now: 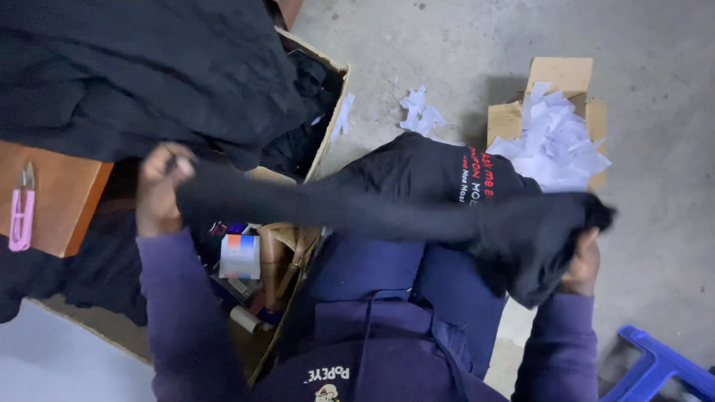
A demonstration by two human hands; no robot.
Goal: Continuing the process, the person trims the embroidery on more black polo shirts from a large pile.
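- A black garment (387, 212) is stretched between the person's two hands, held in the air above their lap and spanning from the cardboard box to the concrete floor side.
- The left hand (160, 186) has its fingers closed around one end of the garment, above the open box.
- The right hand (581, 264) grips the bunched other end, fingers curled into the cloth.
- Just behind the stretched cloth, another black garment with red and white print (439, 167) lies over the person's knees.
- Under the left hand, a large cardboard box (328, 119) holds dark cloth and small packets, among them a white carton (240, 257).
- A heap of black fabric (149, 67) lies over the box's far edge and a wooden surface (59, 201), where pink thread snips (22, 208) rest near its left edge.
- On the concrete floor (655, 149), a small cardboard box (555, 119) is full of white paper slips, with more slips (418, 110) loose beside it.
- A blue plastic stool (659, 365) stands at the lower right corner.
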